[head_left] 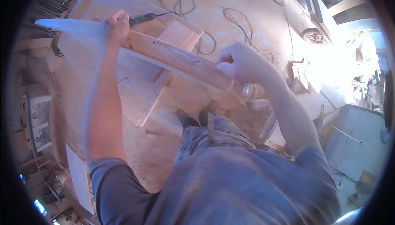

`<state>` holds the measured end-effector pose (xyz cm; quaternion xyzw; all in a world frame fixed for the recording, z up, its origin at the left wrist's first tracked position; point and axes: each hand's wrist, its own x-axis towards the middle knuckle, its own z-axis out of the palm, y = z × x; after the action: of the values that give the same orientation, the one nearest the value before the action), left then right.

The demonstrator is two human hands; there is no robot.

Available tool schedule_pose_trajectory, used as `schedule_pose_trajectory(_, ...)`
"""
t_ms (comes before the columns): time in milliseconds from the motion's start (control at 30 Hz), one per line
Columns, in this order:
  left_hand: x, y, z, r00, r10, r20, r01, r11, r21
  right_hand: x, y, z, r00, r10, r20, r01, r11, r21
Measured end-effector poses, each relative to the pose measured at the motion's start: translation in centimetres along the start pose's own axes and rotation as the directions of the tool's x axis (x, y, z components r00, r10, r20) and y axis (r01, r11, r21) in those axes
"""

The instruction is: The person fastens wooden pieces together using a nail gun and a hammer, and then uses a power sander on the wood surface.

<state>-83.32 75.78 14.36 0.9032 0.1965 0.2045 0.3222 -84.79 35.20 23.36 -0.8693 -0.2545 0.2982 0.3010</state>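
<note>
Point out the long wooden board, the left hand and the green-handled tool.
long wooden board [177,56], head view, on its knotty middle face.
left hand [116,28], head view, on the back of the hand.
green-handled tool [144,18], head view, on its handle.

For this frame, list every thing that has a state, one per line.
wooden plank: held up off the table, tilted, gripped at two places
left hand: closed around the plank's far part
right hand: fisted on the plank's near end
green-handled tool: lying on the work table, cord attached
</note>
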Motion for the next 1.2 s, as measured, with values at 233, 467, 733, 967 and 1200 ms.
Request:
schedule_pose_trajectory(233,-0.6,1.2,-0.7,0.999,0.037,0.032,-0.038,0.998,0.048,-7.3,5.8,6.0,0.9,0.116,-0.42,0.115,0.865,0.488)
schedule_pose_trajectory(467,-0.2,0.7,-0.4,0.998,0.059,0.038,-0.064,0.99,0.123,-15.1,12.7,13.8,0.85,0.526,-0.028,-0.186,0.348,0.919)
schedule_pose_trajectory(733,0.3,0.4,-1.5,0.94,0.298,0.164,-0.339,0.867,0.366,-15.8,16.6,17.4,0.913,0.388,-0.128,-0.202,0.701,0.684)
schedule_pose_trajectory(967,-0.2,3.1,-1.6,0.978,0.056,0.201,-0.124,0.931,0.344,-14.9,15.9,14.3,0.855,0.429,-0.292,-0.19,0.782,0.594)
schedule_pose_trajectory(1200,0.0,1.2,-1.3,0.987,0.052,0.149,-0.083,0.974,0.212,-14.9,16.2,15.0,0.877,0.357,-0.32,-0.195,0.875,0.444)
